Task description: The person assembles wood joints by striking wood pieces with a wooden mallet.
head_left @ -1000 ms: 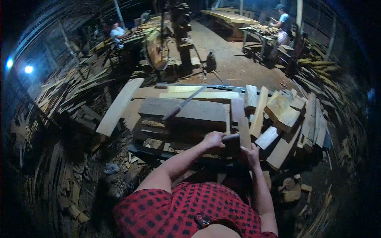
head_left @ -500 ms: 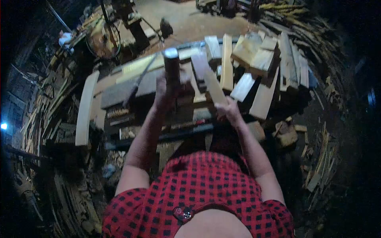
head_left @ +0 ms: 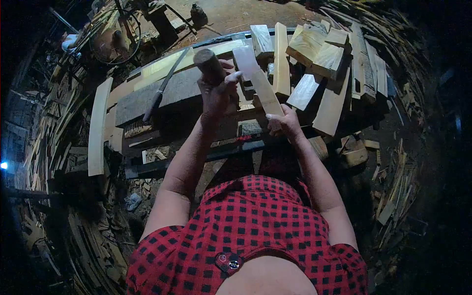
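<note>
My left hand is closed around a short round wooden block, dark along its side, its cut end facing up. The thumb of that hand points right, its tip close to the edge of a flat wooden piece. My right hand grips this piece at its near end, thumb on top. The piece slants away to the upper left, and its far part looks whitish and wider. Left of my left hand, a long knife with a dark handle lies across a thick grey plank.
Wood blocks and boards are piled on the right of the bench. A pale curved board leans at its left end. Offcuts and strips cover the ground on both sides. A large wheel stands behind, near a person.
My left hand has moved right with the round block, closer to the flat piece, and its thumb now points toward it. My right hand keeps its grip. The view has tilted slightly down.
</note>
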Available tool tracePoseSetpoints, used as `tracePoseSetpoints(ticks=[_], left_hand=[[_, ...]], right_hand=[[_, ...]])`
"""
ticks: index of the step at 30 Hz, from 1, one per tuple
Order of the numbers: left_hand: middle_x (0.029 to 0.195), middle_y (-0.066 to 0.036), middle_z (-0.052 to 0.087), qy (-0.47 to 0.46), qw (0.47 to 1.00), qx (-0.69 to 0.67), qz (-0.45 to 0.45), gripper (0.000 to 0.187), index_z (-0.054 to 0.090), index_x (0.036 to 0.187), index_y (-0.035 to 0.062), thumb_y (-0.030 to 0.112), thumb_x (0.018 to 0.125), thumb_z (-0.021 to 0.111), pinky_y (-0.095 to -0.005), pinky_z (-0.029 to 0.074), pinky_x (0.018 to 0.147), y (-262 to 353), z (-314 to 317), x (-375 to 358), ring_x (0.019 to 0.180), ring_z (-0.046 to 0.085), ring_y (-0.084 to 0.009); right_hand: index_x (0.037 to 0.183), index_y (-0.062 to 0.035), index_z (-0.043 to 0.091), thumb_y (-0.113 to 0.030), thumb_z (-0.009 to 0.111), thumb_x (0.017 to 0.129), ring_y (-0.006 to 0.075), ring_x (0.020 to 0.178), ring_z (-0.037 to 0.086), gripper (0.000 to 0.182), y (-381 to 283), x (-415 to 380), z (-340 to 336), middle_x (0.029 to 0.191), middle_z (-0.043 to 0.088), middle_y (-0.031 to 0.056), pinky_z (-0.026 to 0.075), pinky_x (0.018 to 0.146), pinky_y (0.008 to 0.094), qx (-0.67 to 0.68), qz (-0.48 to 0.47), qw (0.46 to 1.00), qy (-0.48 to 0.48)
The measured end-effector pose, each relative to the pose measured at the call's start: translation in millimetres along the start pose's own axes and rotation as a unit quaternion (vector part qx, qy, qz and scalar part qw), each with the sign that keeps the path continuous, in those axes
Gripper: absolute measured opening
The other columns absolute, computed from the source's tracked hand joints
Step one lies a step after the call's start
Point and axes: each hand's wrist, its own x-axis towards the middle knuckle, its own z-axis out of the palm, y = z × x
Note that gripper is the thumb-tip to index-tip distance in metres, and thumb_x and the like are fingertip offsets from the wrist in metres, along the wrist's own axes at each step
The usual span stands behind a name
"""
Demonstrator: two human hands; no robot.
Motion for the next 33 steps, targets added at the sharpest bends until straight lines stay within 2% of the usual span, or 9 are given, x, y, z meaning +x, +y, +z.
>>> tracePoseSetpoints(ticks=[5,18,21,24,26,28,30,32,33], left_hand=[[0.076,0.0,0.054,-0.044,0.998,0.038,-0.022,0.029,0.056,0.093,0.0051,0.014,0.07,0.07,-0.0229,0.043,0.057,1.7,7.8,1.0,0.065,0.053,-0.0083],[0.072,0.001,0.056,-0.074,0.995,-0.004,-0.061,0.022,0.057,0.084,0.0067,0.014,0.07,0.073,-0.0219,0.041,0.052,-13.6,8.8,2.6,0.06,0.052,-0.0077],[0.068,-0.002,0.057,-0.1,0.993,-0.008,-0.061,0.017,0.056,0.084,0.0046,0.009,0.073,0.068,-0.0244,0.045,0.048,-16.1,7.8,3.1,0.058,0.055,-0.0093],[0.082,0.0,0.057,-0.129,0.987,0.083,-0.049,0.024,0.055,0.094,0.0023,0.006,0.073,0.067,-0.0247,0.047,0.06,-5.3,6.3,2.3,0.071,0.053,-0.0081],[0.091,0.001,0.056,-0.147,0.989,-0.025,-0.024,0.03,0.054,0.099,0.0014,0.006,0.072,0.067,-0.0251,0.045,0.072,-9.3,8.8,-0.5,0.083,0.051,-0.0078],[0.094,0.001,0.055,-0.168,0.985,0.025,-0.038,0.033,0.054,0.102,0.0014,0.004,0.071,0.068,-0.0251,0.044,0.077,-7.8,6.3,1.0,0.089,0.049,-0.0078],[0.093,0.001,0.055,-0.195,0.977,-0.083,-0.034,0.034,0.054,0.102,0.0008,0.004,0.071,0.067,-0.0254,0.044,0.076,-37.0,2.8,1.7,0.088,0.049,-0.0081],[0.085,0.002,0.056,-0.193,0.969,0.135,0.07,0.028,0.056,0.095,0.002,0.006,0.07,0.066,-0.0251,0.044,0.072,-11.3,7.2,3.1,0.08,0.049,-0.0071],[0.082,0.002,0.056,-0.189,0.978,0.064,0.066,0.026,0.055,0.092,0.0021,0.007,0.069,0.065,-0.0254,0.044,0.07,-14.2,11.8,3.0,0.078,0.048,-0.007]], right_hand=[[0.099,-0.0016,0.052,-0.02,0.073,0.071,0.0134,0.056,0.056,0.039,3.0,1.7,-2.4,0.075,0.057,0.0045,0.046,0.042,0.0285,-0.005,-0.01,1.0,-0.004],[0.099,-0.0026,0.049,-0.023,0.068,0.073,0.0167,0.052,0.057,0.038,4.7,2.5,-0.8,0.07,0.056,0.0077,0.048,0.042,0.0287,0.014,-0.023,0.999,-0.03],[0.099,-0.0008,0.053,-0.018,0.07,0.072,0.0142,0.062,0.057,0.036,7.8,5.1,-4.4,0.076,0.057,0.0057,0.05,0.052,0.0285,0.001,-0.005,1.0,-0.02],[0.104,-0.0028,0.049,-0.017,0.066,0.075,0.0146,0.061,0.058,0.036,7.5,4.8,-10.5,0.075,0.057,0.0053,0.049,0.052,0.0276,-0.128,-0.124,0.984,0.014],[0.105,0.0018,0.051,-0.011,0.066,0.071,0.0156,0.072,0.058,0.039,-48.3,-27.5,9.3,0.085,0.06,0.0074,0.05,0.067,0.0285,-0.065,-0.194,0.976,0.069],[0.106,0.0027,0.049,-0.008,0.064,0.073,0.0171,0.073,0.059,0.038,-87.8,-39.4,9.5,0.087,0.061,0.0081,0.05,0.066,0.0284,0.07,-0.318,0.943,0.07],[0.106,0.0014,0.048,-0.007,0.063,0.073,0.0205,0.074,0.061,0.037,-139.1,-76.8,15.0,0.088,0.061,0.01,0.05,0.066,0.0284,-0.028,-0.296,0.946,0.133],[0.104,0.0001,0.049,-0.006,0.063,0.072,0.022,0.074,0.061,0.035,-155.8,-92.1,23.8,0.086,0.06,0.0103,0.05,0.066,0.0285,-0.029,-0.314,0.935,0.159],[0.102,-0.0013,0.05,-0.006,0.063,0.071,0.0235,0.073,0.061,0.034,-162.7,-96.7,27.1,0.085,0.06,0.0106,0.049,0.065,0.0285,-0.031,-0.328,0.924,0.194]])
